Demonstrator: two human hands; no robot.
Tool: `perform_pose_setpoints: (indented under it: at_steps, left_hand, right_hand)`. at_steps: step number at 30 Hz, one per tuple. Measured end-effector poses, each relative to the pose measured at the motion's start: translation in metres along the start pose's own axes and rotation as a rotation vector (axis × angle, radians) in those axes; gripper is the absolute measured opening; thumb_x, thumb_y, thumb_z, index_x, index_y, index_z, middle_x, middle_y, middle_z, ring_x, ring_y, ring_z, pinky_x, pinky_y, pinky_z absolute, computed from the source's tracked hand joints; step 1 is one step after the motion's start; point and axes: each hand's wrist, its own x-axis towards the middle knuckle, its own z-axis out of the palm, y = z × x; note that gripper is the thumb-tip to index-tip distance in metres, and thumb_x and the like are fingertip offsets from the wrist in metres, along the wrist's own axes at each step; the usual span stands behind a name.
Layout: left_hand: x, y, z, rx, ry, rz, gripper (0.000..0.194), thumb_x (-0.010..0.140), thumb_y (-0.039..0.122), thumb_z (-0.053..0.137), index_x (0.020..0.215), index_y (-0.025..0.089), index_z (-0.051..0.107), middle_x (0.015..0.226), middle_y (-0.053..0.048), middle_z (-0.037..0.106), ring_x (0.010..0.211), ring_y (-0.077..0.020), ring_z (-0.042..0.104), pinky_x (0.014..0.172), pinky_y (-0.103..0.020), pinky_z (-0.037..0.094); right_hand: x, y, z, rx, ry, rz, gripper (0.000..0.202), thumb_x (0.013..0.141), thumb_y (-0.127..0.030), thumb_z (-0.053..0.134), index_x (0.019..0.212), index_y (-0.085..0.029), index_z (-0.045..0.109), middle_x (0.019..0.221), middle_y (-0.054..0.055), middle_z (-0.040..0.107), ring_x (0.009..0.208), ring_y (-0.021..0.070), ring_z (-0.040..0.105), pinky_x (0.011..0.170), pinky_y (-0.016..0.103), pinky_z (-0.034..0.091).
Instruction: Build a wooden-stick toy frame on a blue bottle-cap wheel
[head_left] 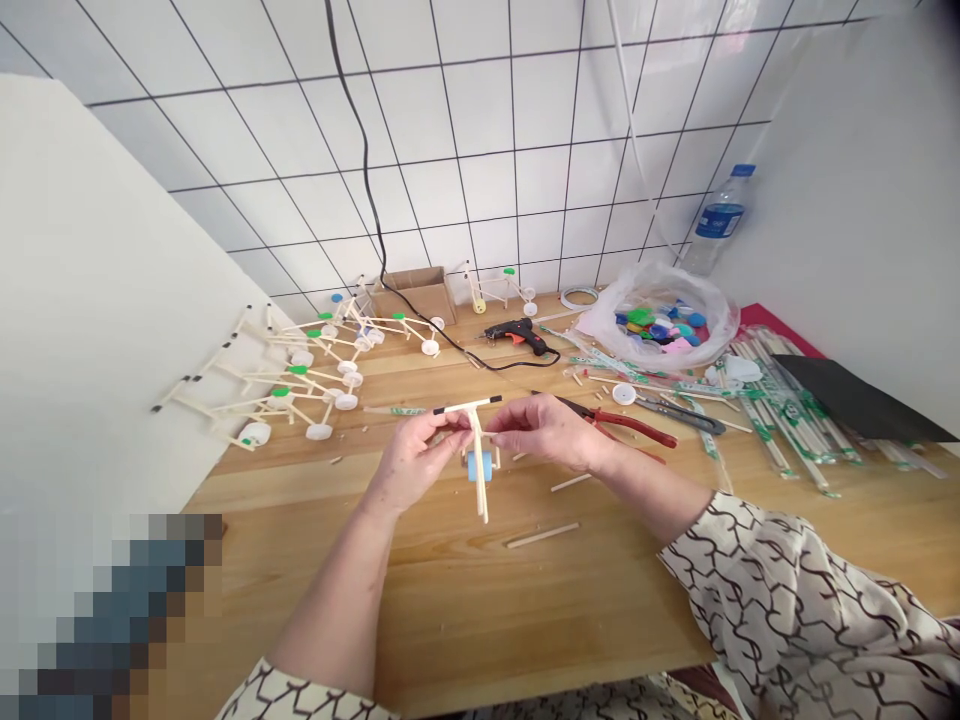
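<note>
Between my hands is a small model tricycle [479,455] built of pale wooden sticks, with a black-tipped handlebar and a light blue piece low down. My left hand [420,450] pinches it from the left, just under the handlebar. From the right, my right hand [544,432] has its thumb and forefinger closed at the frame, near a short thin stick. The fingertips partly hide the joint. Loose sticks [544,535] lie on the wooden table close by. Pliers with red handles [634,425] rest just beyond my right hand.
Several similar stick models [300,375] stand at the left. A black glue gun [519,335] with its cord lies behind my hands, near a cardboard box [415,295]. At right are a bag of colourful caps [660,320], wrapped stick bundles [780,410], scissors [679,410] and a water bottle [720,220].
</note>
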Motion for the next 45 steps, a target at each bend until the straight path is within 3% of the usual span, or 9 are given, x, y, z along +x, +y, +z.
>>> perform_pose_setpoints:
  at_steps: [5,13,22,32,39,45]
  left_hand:
    - [-0.001,0.002,-0.001,-0.073,-0.061,-0.023,0.015,0.074,0.027,0.061,0.078,0.014,0.069,0.069,-0.004,0.067,0.070,-0.0174,0.064,0.065,-0.026,0.051]
    - [-0.001,0.002,-0.003,-0.161,-0.131,-0.119,0.019,0.071,0.031,0.067,0.077,0.013,0.069,0.069,-0.004,0.067,0.070,-0.0170,0.062,0.065,-0.025,0.050]
    - [-0.001,0.005,-0.003,-0.245,-0.139,-0.202,0.024,0.064,0.034,0.074,0.073,0.013,0.067,0.071,-0.004,0.066,0.069,-0.0160,0.062,0.067,-0.026,0.051]
    - [0.000,0.004,-0.003,-0.266,-0.141,-0.185,0.025,0.063,0.036,0.075,0.072,0.015,0.066,0.070,-0.004,0.066,0.064,-0.0154,0.062,0.064,-0.028,0.053]
    - [-0.001,0.003,-0.003,-0.255,-0.089,-0.165,0.024,0.065,0.035,0.075,0.075,0.015,0.066,0.074,-0.005,0.066,0.071,-0.0174,0.063,0.067,-0.028,0.052]
    - [-0.001,0.002,-0.003,-0.243,-0.140,-0.162,0.023,0.065,0.034,0.074,0.075,0.015,0.066,0.079,-0.007,0.069,0.077,-0.0197,0.066,0.073,-0.031,0.054]
  right_hand:
    - [0.001,0.006,0.005,0.234,-0.058,0.003,0.019,0.065,-0.024,0.071,0.079,-0.013,0.065,0.073,0.000,0.066,0.067,0.0116,0.059,0.068,0.027,0.044]
    - [-0.004,0.004,0.011,0.361,-0.075,0.025,0.024,0.062,-0.023,0.078,0.081,-0.013,0.067,0.074,0.000,0.068,0.071,0.0121,0.063,0.076,0.028,0.047]
    - [-0.007,0.005,0.016,0.352,-0.031,-0.038,0.023,0.062,-0.027,0.079,0.076,-0.013,0.068,0.070,0.001,0.069,0.069,0.0127,0.064,0.074,0.029,0.049]
    - [-0.008,0.006,0.019,0.328,-0.006,-0.032,0.026,0.060,-0.032,0.079,0.074,-0.014,0.068,0.070,0.001,0.070,0.067,0.0128,0.064,0.070,0.028,0.050]
    - [-0.007,0.009,0.023,0.362,0.070,-0.014,0.024,0.059,-0.027,0.079,0.074,-0.014,0.067,0.067,0.000,0.069,0.064,0.0119,0.064,0.067,0.026,0.049]
    - [-0.008,0.006,0.027,0.366,0.120,0.022,0.017,0.058,-0.019,0.075,0.071,-0.013,0.066,0.064,-0.001,0.067,0.058,0.0096,0.058,0.060,0.023,0.045]
